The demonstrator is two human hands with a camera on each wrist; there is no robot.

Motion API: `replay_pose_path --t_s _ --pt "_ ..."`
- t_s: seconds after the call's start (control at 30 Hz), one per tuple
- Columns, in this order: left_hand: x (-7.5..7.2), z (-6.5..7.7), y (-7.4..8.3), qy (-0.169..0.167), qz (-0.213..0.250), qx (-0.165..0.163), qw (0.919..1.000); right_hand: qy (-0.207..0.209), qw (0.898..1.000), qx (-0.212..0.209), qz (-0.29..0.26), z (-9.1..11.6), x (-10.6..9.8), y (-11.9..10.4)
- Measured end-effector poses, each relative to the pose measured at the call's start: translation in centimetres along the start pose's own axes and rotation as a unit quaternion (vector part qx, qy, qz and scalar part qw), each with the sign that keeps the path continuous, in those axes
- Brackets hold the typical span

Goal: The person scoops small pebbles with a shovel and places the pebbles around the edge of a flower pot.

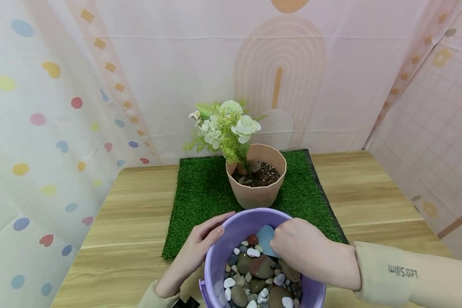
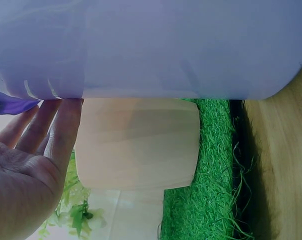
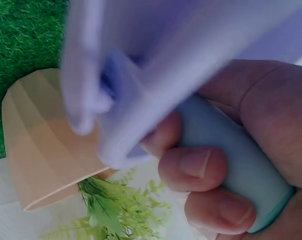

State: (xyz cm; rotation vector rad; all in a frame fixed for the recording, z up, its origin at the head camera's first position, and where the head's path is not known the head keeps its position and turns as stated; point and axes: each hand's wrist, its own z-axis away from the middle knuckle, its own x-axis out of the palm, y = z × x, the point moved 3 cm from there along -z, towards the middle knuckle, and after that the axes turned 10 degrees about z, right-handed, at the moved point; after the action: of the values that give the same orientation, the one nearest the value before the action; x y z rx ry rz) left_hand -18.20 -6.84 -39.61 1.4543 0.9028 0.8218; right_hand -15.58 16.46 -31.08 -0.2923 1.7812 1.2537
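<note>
A purple bucket at the front holds many river stones, white, grey, brown and reddish. My right hand is over its right side and grips the blue handle of a small trowel. The trowel's light blue blade dips among the stones, its lower end hidden. At the bucket's left rim lies my left hand; its fairly straight fingers touch the outer wall, as the left wrist view shows.
Behind the bucket a peach flowerpot stands on a green turf mat. It contains dark soil, a few stones and white artificial flowers. Beneath lies a wooden table, with patterned curtains around it.
</note>
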Motion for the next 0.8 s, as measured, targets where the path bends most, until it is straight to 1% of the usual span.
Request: replay_pose_path --t_s 0.07,0.17,0.27,0.37,0.57,0.67,0.8 --pt "0.0 0.0 0.0 0.002 -0.004 0.002 1.0000 -0.003 1.000 0.005 -0.019 0.0 0.1 0.0" --pt "-0.1 0.0 0.0 0.001 0.000 0.001 1.0000 -0.025 0.998 0.016 -0.060 0.0 0.5 0.2" --pt "-0.1 0.0 0.0 -0.002 0.007 -0.002 1.0000 -0.044 0.994 0.031 -0.098 0.0 1.0 0.3" --pt "-0.1 0.0 0.0 -0.004 0.006 -0.002 1.0000 -0.050 0.989 0.047 -0.129 0.1 1.2 0.4" --pt "0.0 0.0 0.0 -0.002 0.003 0.006 1.0000 -0.059 0.970 0.083 -0.220 0.3 2.0 0.8" --pt "0.0 0.0 0.0 -0.001 0.005 0.005 1.0000 -0.058 0.964 0.087 -0.244 0.5 2.1 0.9" --pt "0.0 0.0 0.0 -0.001 0.004 0.005 1.0000 -0.056 0.963 0.089 -0.250 0.5 2.0 1.0"
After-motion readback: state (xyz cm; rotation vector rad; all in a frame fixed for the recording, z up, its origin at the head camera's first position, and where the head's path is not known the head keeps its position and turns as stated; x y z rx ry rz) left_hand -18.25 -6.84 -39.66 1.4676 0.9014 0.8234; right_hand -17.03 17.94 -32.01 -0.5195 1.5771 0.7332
